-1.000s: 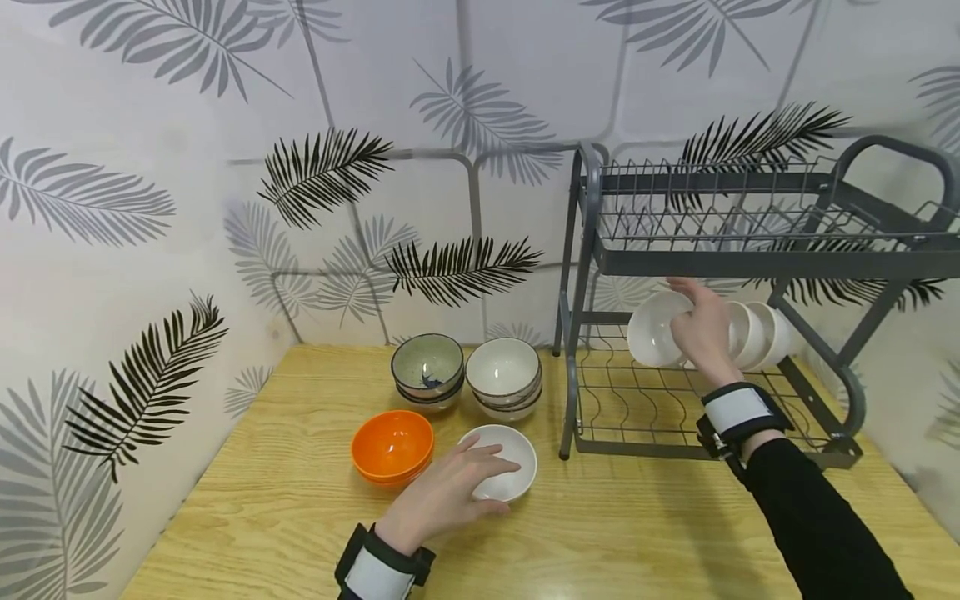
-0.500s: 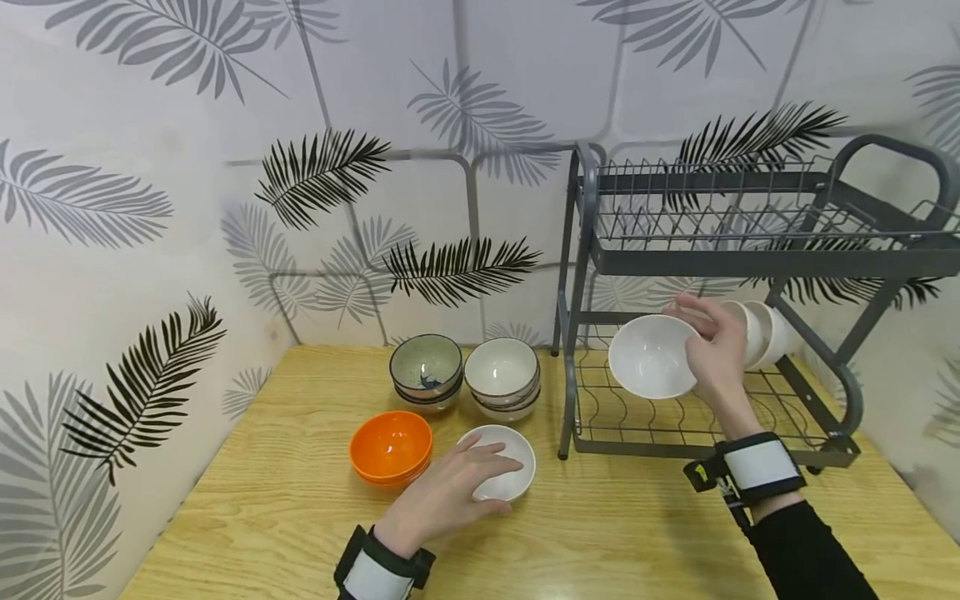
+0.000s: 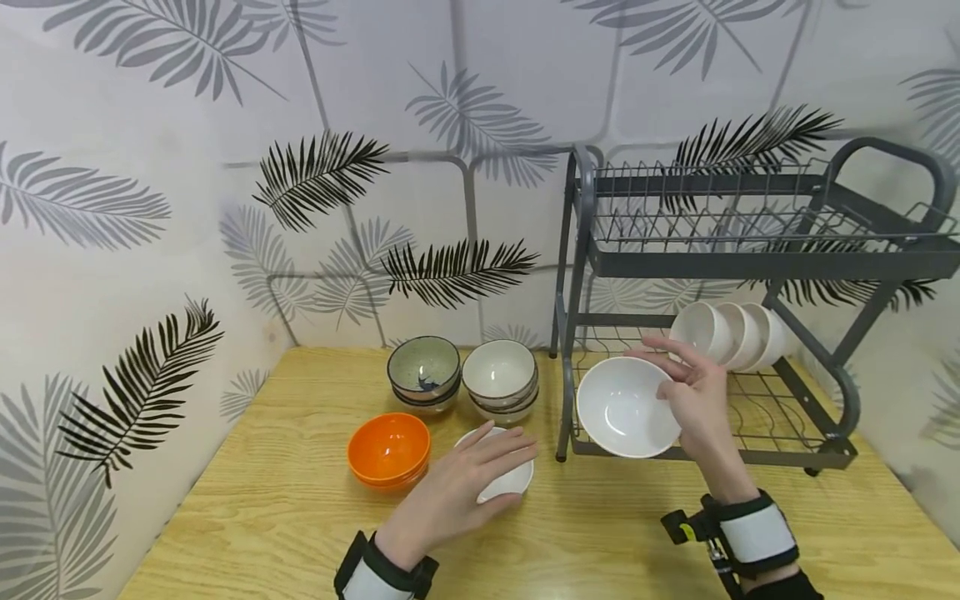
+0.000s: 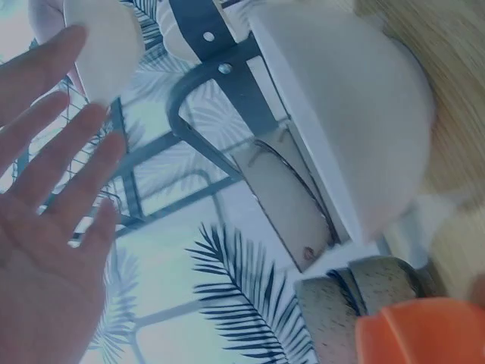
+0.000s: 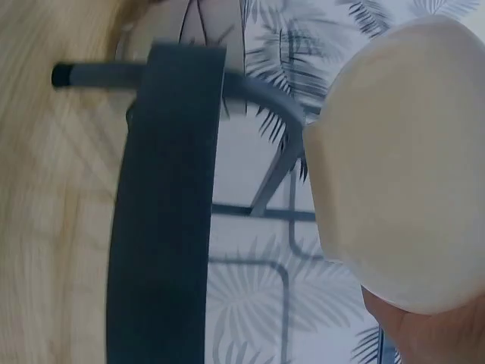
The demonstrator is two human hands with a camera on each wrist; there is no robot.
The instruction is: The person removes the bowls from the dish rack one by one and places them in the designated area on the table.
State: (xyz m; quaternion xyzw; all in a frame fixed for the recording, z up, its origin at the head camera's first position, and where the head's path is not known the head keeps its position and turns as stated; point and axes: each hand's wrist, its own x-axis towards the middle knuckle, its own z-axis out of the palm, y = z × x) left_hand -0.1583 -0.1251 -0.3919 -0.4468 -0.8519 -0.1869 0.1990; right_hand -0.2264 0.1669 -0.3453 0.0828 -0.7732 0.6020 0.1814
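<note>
In the head view, my right hand (image 3: 697, 400) pinches the right rim of a white bowl (image 3: 626, 408), tilted with its inside toward me in front of the rack's lower shelf. The right wrist view shows that bowl's underside (image 5: 402, 167) beside the rack's front bar. My left hand (image 3: 457, 487), fingers spread and straight, hovers over another white bowl (image 3: 513, 479) on the table. Seen from the left wrist, that table bowl (image 4: 348, 114) is apart from the palm (image 4: 45, 258). An orange bowl stack (image 3: 390, 450) sits just left of this hand.
A dark two-tier dish rack (image 3: 750, 265) stands at the right, with several white bowls (image 3: 738, 333) leaning on its lower shelf. At the back of the wooden table (image 3: 247, 500) are a green-grey bowl stack (image 3: 425, 367) and a cream, dark-rimmed bowl stack (image 3: 500, 375).
My right hand has drawn the white bowl out from the lower shelf, toward me and leftward. The left hand has lifted slightly and its fingers have straightened over the table bowl.
</note>
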